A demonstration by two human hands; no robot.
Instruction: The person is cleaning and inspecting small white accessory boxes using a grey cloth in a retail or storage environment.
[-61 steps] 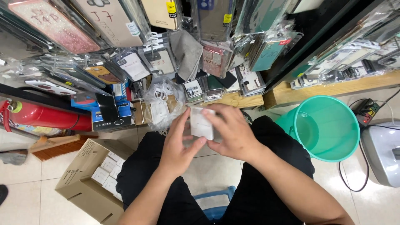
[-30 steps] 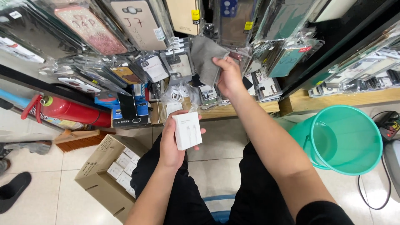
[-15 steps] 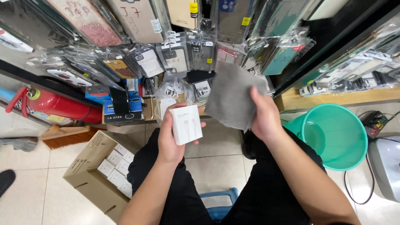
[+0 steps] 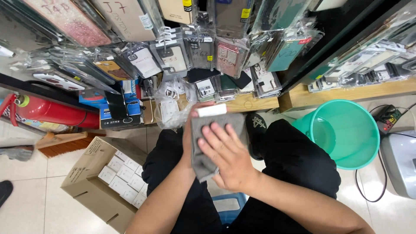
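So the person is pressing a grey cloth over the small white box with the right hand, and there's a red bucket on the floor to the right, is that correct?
Not quite: the bucket on the floor to the right is teal green, not red, as the head view shows. The rest holds: the right hand presses a grey cloth over the small white box, which the left hand holds from behind.

A teal bucket [image 4: 344, 134] stands at right, a grey machine [image 4: 399, 162] beside it at the right edge. A cardboard box [image 4: 102, 182] of small white boxes sits lower left. A red extinguisher [image 4: 52, 113] lies at left. Packaged phone cases [image 4: 190, 47] hang across the top.
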